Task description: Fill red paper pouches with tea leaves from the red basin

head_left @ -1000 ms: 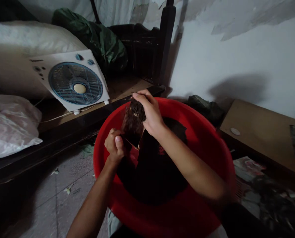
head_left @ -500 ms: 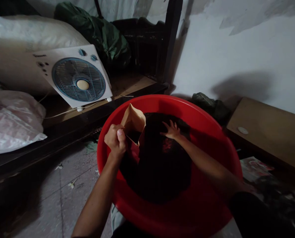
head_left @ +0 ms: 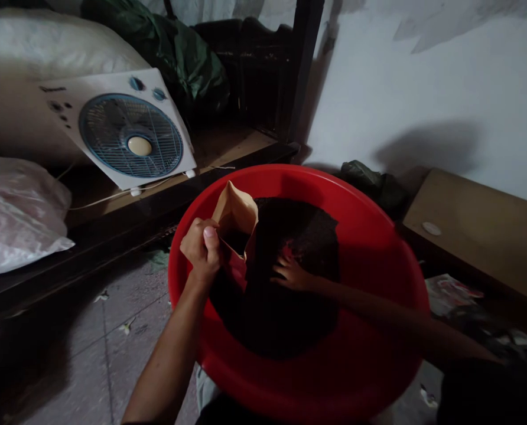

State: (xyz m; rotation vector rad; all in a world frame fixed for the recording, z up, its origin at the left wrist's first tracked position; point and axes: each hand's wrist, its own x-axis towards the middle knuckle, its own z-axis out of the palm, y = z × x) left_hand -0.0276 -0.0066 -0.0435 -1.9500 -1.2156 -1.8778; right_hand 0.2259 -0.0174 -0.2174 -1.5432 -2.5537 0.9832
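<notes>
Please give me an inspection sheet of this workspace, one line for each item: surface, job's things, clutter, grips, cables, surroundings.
surface: grey tiled floor, with small scraps on it.
job's things: red basin holding a heap of dark loose material; open brown paper bag standing in it.
clutter: papers on the floor at right; white sack at left.
grips: left hand pinches the bag's rim; right hand lies on the dark material, fingers spread.
cables: one white cord under the box fan.
surroundings: peeling white wall; low wooden board; dark wooden frame.
</notes>
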